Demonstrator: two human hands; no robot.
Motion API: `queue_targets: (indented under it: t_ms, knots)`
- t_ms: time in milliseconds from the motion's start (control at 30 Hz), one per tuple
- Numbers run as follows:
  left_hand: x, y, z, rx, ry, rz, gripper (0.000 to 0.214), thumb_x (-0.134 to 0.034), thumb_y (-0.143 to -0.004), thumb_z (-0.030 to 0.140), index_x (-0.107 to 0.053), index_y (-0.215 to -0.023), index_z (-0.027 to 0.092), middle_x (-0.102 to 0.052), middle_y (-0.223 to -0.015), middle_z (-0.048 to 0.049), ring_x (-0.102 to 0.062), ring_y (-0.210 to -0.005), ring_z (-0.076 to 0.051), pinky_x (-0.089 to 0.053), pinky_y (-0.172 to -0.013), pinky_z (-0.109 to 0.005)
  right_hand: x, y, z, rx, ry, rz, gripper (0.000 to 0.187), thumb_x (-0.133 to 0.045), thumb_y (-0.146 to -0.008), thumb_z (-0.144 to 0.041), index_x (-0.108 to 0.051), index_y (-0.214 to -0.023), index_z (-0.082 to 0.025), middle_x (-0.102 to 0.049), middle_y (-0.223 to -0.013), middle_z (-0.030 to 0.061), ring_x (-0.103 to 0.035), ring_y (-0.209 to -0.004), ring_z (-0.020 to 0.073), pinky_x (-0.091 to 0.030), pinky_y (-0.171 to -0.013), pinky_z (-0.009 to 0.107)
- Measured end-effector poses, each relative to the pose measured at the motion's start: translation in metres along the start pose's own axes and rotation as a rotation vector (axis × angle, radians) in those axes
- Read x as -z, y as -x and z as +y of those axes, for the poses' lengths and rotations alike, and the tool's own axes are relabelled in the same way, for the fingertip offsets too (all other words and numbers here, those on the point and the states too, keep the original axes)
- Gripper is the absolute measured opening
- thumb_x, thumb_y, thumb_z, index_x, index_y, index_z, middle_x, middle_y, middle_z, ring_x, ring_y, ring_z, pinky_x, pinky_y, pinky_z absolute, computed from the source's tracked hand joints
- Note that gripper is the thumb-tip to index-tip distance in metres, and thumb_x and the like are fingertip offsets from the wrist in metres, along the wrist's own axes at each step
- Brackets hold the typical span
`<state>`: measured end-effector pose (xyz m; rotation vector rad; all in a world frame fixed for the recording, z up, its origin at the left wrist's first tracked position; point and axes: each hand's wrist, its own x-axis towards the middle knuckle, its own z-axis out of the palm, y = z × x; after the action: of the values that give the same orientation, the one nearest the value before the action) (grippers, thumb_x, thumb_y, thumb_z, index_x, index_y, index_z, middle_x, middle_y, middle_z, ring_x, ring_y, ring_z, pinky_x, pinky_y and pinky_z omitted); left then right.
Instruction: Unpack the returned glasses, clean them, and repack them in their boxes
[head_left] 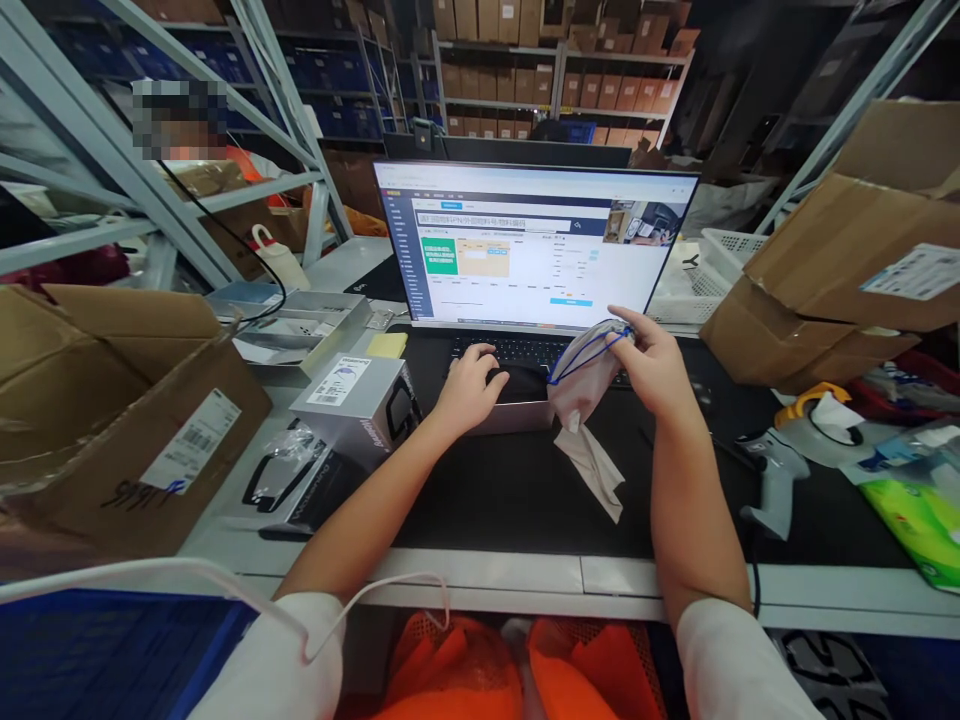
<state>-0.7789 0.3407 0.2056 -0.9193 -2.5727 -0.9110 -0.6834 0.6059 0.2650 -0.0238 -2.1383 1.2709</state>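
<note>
Head view, right hand: I have the right hand (651,358) pinching the upper edge of a pale grey, soft cloth pouch (586,382) between thumb and fingers, with the forefinger stretched along its top.
Pouch position: it hangs below and to the left of those fingertips, in front of the lower edge of a wide, lit monitor (536,240).
Left hand: the left hand (469,392) is half curled, thumb apart from the fingers, at the near side of a glossy black object (523,380); I can't tell whether it grips anything.
Pouch cloth: thin and wrinkled, bagging to a blunt lower end, with a thin bright-blue cord (585,355) looping across it.
Pale strip: a flat, creased beige strip (591,472) dangles under the pouch over a matte black desk mat (495,505); I can't make out whether it is cloth or paper, or how it joins.
Shallow box: the black object sits in or on a low, straight-sided, pinkish-grey box (510,418); I can't tell which.
Hidden: hands and pouch cover parts of a black keyboard (525,352).
Cut off: the large brown cardboard carton (112,420) runs past the left edge.
Hard to read: the monitor's small text blurs.
</note>
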Motion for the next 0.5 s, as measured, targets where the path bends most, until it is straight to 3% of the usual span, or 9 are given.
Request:
queue_targets:
  t_ms: [133, 300, 400, 500]
  knots:
    - [0.015, 0.003, 0.008, -0.065, 0.106, 0.161, 0.012, -0.053, -0.094, 0.03, -0.056, -0.088, 0.02, -0.064, -0.129, -0.0137, -0.061, -0.121, -0.028, -0.046, -0.105, -0.048, 0.006, 0.001, -0.005, -0.007, -0.027, 0.027, 0.031, -0.071, -0.081, -0.037, -0.074, -0.107, -0.02, -0.062, -0.073, -0.0023, -0.052, -0.064, 0.0136, -0.045, -0.062, 0.028]
    - [0.058, 0.019, 0.031, -0.11, 0.226, 0.399, 0.02, -0.058, -0.093, 0.03, -0.047, -0.078, 0.022, -0.072, -0.117, -0.0082, -0.066, -0.113, -0.023, -0.048, -0.102, -0.042, 0.013, -0.002, -0.003, 0.024, -0.138, 0.25, 0.022, -0.073, -0.08, -0.037, -0.069, -0.093, -0.019, -0.066, -0.083, -0.0002, -0.058, -0.072, 0.0141, -0.046, -0.067, 0.027]
    - [0.08, 0.043, 0.045, -0.141, 0.217, 0.386, 0.025, -0.061, -0.092, 0.028, -0.043, -0.076, 0.022, -0.074, -0.115, -0.0071, -0.066, -0.119, -0.024, -0.047, -0.105, -0.045, 0.017, -0.005, 0.001, 0.04, -0.156, 0.351, 0.019, -0.072, -0.079, -0.033, -0.066, -0.09, -0.019, -0.064, -0.083, -0.0006, -0.059, -0.076, 0.0147, -0.047, -0.071, 0.027]
    - [0.078, 0.077, 0.046, -0.185, 0.162, 0.333, 0.025, -0.062, -0.092, 0.022, -0.042, -0.077, 0.022, -0.074, -0.11, -0.0049, -0.067, -0.118, -0.024, -0.043, -0.111, -0.05, 0.015, -0.007, 0.003, 0.079, -0.176, 0.408, 0.015, -0.069, -0.075, -0.024, -0.065, -0.089, -0.019, -0.064, -0.084, -0.0015, -0.06, -0.08, 0.0144, -0.047, -0.077, 0.028]
